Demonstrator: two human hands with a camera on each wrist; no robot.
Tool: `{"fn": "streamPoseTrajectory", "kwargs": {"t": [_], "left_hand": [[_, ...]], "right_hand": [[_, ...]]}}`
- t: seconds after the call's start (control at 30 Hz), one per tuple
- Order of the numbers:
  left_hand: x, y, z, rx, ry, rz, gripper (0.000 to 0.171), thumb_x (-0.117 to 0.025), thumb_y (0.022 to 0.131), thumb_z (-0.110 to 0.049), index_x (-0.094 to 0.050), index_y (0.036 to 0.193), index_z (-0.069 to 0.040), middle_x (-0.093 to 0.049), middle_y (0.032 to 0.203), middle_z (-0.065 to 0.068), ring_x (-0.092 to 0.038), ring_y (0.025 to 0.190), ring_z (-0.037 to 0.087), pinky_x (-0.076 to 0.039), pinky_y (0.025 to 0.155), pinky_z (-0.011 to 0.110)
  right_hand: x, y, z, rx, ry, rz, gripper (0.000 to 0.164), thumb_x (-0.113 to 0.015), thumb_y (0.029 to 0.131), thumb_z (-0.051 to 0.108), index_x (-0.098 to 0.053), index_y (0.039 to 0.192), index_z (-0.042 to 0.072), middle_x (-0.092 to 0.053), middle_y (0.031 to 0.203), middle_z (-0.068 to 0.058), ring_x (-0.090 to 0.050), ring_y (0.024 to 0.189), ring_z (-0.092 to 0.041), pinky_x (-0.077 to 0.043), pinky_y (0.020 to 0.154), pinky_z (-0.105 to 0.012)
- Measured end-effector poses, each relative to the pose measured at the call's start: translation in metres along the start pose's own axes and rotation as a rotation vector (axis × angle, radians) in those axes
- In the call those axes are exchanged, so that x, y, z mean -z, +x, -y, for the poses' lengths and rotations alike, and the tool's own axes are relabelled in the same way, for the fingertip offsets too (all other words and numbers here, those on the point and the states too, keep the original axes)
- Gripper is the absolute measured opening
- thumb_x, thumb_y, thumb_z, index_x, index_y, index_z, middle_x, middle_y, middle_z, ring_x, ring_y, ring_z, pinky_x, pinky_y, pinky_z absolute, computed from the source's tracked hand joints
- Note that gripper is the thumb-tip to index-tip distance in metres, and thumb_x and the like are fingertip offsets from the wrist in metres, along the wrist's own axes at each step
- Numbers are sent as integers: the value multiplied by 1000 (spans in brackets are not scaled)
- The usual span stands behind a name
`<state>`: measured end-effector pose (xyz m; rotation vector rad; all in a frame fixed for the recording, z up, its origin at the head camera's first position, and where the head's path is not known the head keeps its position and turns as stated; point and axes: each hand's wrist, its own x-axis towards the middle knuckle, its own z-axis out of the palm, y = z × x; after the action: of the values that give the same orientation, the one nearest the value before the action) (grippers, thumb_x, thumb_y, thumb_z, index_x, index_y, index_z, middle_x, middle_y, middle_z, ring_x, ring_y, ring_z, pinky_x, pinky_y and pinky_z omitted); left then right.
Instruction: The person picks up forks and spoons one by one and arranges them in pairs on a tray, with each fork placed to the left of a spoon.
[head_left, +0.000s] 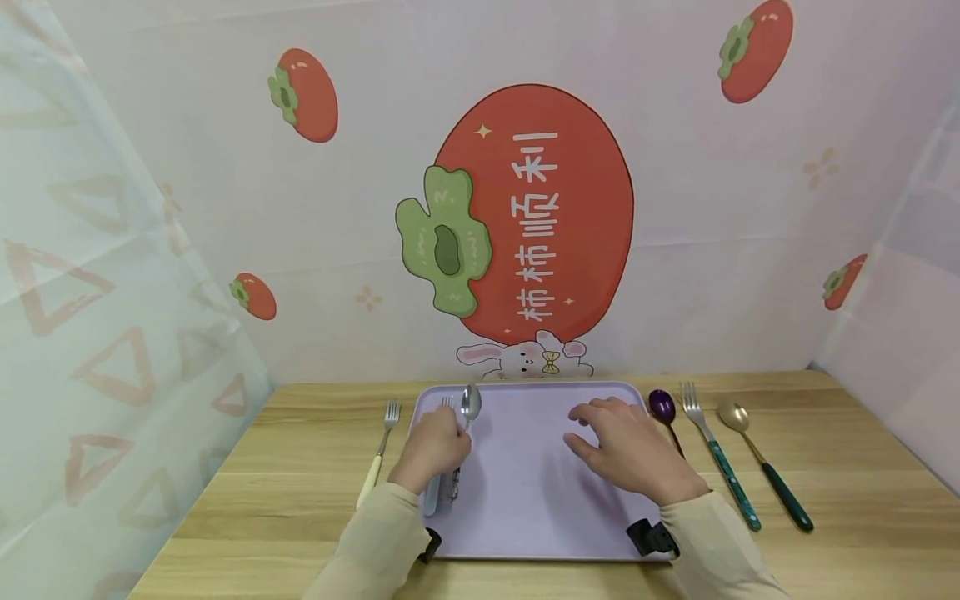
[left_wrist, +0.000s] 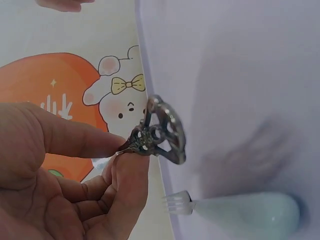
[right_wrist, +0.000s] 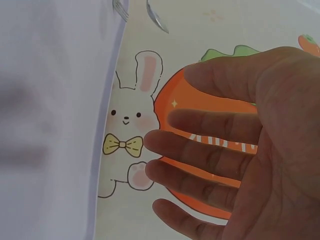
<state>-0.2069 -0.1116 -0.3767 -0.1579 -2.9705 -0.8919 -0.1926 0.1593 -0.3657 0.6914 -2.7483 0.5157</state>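
Note:
My left hand (head_left: pixel 433 450) pinches a silver spoon (head_left: pixel 471 402) between thumb and fingers over the left part of a lavender tray (head_left: pixel 540 500). In the left wrist view the spoon's dark openwork handle end (left_wrist: pixel 159 131) sticks out from the fingertips. Below that hand, a fork with a pale blue handle (left_wrist: pixel 255 212) lies on the tray, partly hidden by the hand in the head view. My right hand (head_left: pixel 630 446) hovers over the tray's right side, its fingers (right_wrist: pixel 205 147) loosely extended and holding nothing.
Left of the tray lies a fork with a cream handle (head_left: pixel 371 477). To its right are a purple spoon (head_left: pixel 662 406), a green-handled fork (head_left: pixel 733 483) and a gold spoon with dark green handle (head_left: pixel 783 492). A printed cloth (head_left: pixel 337 208) hangs behind the wooden table (head_left: pixel 240 483).

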Motion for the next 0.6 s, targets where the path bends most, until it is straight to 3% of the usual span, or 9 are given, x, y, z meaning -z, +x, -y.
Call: {"fn": "streamPoseTrajectory", "kwargs": {"t": [0.6], "left_hand": [[-24, 7, -9, 154, -13, 45, 29, -60, 80, 1, -42, 61, -14, -39, 53, -2, -35, 45, 12, -28, 39, 26]], "right_hand": [[0, 1, 3, 6, 5, 18, 25, -75, 91, 27, -73, 109, 9, -72, 103, -5, -65, 105, -30, -51, 91, -50]]}}
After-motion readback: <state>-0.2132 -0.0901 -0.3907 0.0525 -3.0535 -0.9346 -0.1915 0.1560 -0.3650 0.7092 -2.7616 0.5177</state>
